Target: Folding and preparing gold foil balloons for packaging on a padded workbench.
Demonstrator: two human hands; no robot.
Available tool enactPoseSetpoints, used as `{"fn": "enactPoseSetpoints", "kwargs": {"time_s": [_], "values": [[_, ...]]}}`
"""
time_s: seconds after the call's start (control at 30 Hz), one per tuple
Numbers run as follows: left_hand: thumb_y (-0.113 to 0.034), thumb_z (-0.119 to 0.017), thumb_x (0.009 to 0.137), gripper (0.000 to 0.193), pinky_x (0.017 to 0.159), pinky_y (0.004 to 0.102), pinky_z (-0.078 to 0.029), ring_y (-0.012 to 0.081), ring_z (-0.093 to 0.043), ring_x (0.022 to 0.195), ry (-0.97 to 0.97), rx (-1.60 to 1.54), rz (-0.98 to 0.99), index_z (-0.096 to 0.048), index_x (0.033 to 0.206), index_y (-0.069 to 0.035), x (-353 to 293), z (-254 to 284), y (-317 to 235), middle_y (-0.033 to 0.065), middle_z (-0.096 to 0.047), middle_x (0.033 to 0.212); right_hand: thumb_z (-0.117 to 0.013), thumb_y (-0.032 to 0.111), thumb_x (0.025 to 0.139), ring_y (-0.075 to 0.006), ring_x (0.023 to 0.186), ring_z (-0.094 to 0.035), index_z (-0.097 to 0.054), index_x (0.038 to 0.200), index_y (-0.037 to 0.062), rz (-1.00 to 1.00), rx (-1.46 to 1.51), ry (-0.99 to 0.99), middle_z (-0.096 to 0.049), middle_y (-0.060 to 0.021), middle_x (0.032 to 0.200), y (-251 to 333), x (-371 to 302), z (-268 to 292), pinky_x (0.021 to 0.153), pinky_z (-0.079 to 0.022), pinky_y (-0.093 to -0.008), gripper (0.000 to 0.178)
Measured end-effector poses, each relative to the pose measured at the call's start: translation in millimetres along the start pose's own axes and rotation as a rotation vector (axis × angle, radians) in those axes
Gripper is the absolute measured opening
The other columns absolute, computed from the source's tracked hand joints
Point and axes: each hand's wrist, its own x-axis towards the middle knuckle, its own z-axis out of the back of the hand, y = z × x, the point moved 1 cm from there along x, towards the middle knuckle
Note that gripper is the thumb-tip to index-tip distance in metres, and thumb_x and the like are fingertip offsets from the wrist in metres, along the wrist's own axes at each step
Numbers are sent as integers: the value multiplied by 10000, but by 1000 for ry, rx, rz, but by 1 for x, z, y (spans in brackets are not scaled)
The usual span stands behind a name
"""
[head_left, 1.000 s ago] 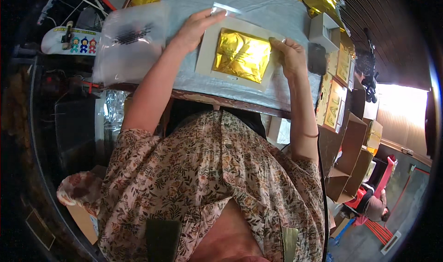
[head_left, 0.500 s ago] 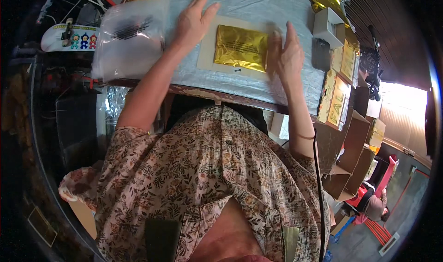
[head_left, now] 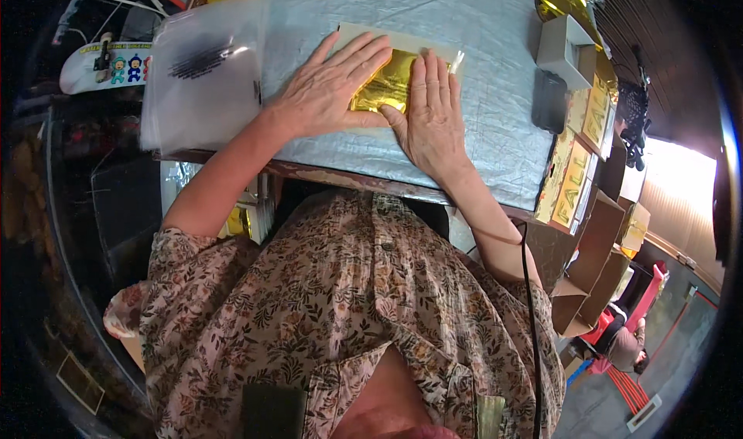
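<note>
Both left hand (head_left: pixel 329 91) and right hand (head_left: pixel 435 122) lie palm-down, my fingers straight, gripping nothing. Gold packet (head_left: pixel 387 87) lies between and partly under them; I touch it with both hands, neither nearer. My thumbs nearly meet at its near edge. Long axis: cannot tell, sides covered. Pale sheet (head_left: pixel 404 41) shows beyond its far edge. Clear bags (head_left: pixel 205 102) lie just left of my left wrist.

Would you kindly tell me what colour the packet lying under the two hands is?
Shiny gold; the packet shows best in the head view.

Workshop with cardboard boxes (head_left: pixel 597 238), plastic bags (head_left: pixel 203 102)
</note>
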Motion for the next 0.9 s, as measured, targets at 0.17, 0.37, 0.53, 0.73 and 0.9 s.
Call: {"fn": "enactPoseSetpoints", "kwargs": {"time_s": [0.17,0.37,0.53,0.73,0.9], "values": [[-656,-663,859,989,1280,494,-152,244,-289,1539,18,-30,25,-356,1578,-50,2,3,-1,104,-327,1661,-557,540,1001,-481,1489,-296,-293,1535,-117,-26,-31,37,-310,-305,1604,2,0,1,1202,-258,-590,886],[-702,-651,856,1012,1275,491,-168,244,-299,1534,13,-14,45,-352,1586,-68,1,1,-1,92,-337,1658,-536,557,1006,-457,1492,-308,-293,1548,-90,-70,-59,48,-312,-282,1614,-2,-3,9,1191,-257,-606,878],[-642,-651,913,964,1262,466,-231,266,-331,1523,-20,-66,55,-311,1607,-66,1,-4,6,132,-337,1654,-504,465,1044,-383,1530,-285,-267,1592,-26,-82,-54,69,-294,-215,1654,-13,-15,11,1218,-210,-594,773],[-355,-690,973,618,1093,408,-455,358,-518,1363,-269,-749,402,-495,1450,-13,7,1,57,234,-489,1497,-493,245,1072,-401,1448,-420,-367,1542,-32,-306,493,-95,-461,-261,1539,-57,-10,33,1200,-332,-444,559],[-351,-777,901,430,933,438,-517,333,-639,1111,-432,-172,445,-684,1100,19,39,-14,65,165,-639,1152,-583,271,1038,-404,1402,-478,-514,1450,-5,-217,320,-289,-516,-249,1497,-121,17,-2,1172,-371,-414,501]]}}
